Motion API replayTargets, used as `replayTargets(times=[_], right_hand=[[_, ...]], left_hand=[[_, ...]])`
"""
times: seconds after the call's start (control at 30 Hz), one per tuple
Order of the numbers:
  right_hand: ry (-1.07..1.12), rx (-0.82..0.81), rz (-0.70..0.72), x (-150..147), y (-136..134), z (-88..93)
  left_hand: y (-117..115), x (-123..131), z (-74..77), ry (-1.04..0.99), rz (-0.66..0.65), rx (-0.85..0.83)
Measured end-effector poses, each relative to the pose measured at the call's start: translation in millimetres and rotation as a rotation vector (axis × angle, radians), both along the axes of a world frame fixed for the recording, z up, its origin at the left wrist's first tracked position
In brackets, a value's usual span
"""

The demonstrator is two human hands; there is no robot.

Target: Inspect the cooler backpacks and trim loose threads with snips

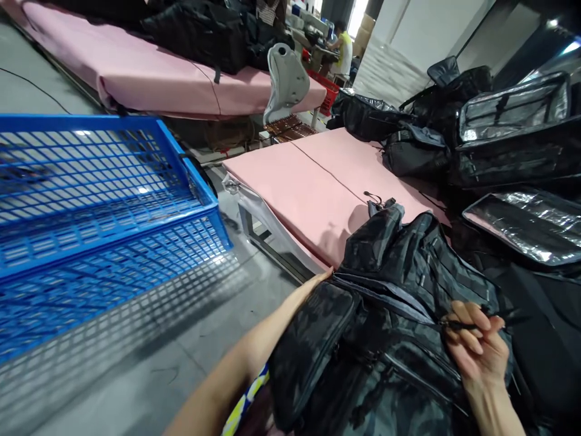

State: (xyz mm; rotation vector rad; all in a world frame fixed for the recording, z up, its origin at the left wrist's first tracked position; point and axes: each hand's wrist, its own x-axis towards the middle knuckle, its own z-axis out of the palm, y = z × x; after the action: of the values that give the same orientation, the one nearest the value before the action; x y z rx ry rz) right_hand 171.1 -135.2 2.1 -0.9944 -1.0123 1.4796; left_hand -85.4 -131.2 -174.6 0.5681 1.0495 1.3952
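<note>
A black-and-grey camouflage backpack (408, 254) lies in front of me at the corner of the pink-covered table. A zipped opening (385, 293) runs across it, its edges parted and grey lining showing. My right hand (476, 339) is closed at the right end of this opening, fingers curled round a black zipper pull (456, 325). A dark pointed tool (511, 315), perhaps thread snips, sticks out past the fingers; it is blurred. My left hand (327, 275) reaches to the opening's left end, by a side pocket (313, 333). Its fingers are hidden behind the bag.
A blue plastic crate (195, 212) stands on the left. Several black bags with silver lining (512, 115) are piled on the right of the pink table (299, 181). Behind are a grey chair (288, 79), another pink table (163, 91) with black bags, and a seated person (345, 51).
</note>
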Motion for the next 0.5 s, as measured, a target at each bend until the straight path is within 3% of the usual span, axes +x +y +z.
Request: replayTargets(times=[0.07, 0.13, 0.2, 0.3, 0.37, 0.43, 0.5], right_hand=[[0.012, -0.009, 0.005, 3, -1, -0.2], [0.005, 0.011, 0.014, 1, -1, -0.9], [-0.018, 0.036, 0.047, -4, 0, -2.7], [-0.055, 0.026, 0.138, -15, 2, -7.4], [-0.063, 0.014, 0.191, -22, 6, -11.0], [-0.074, 0.009, 0.205, -28, 11, -14.0], [-0.112, 0.012, 0.185, -37, 15, -15.6]], left_hand=[[21, -3, -1.8, 0.084, -0.010, -0.024], [32, -8, 6.5, 0.172, -0.007, -0.037], [28, -10, 29.8, 0.291, 0.011, 0.026], [2, -4, 80.9, 0.566, 0.031, 0.307], [-13, 3, 105.3, 0.643, 0.036, 0.424], [-18, 7, 109.2, 0.562, 0.055, 0.346], [-15, 7, 94.8, 0.439, 0.084, 0.194]])
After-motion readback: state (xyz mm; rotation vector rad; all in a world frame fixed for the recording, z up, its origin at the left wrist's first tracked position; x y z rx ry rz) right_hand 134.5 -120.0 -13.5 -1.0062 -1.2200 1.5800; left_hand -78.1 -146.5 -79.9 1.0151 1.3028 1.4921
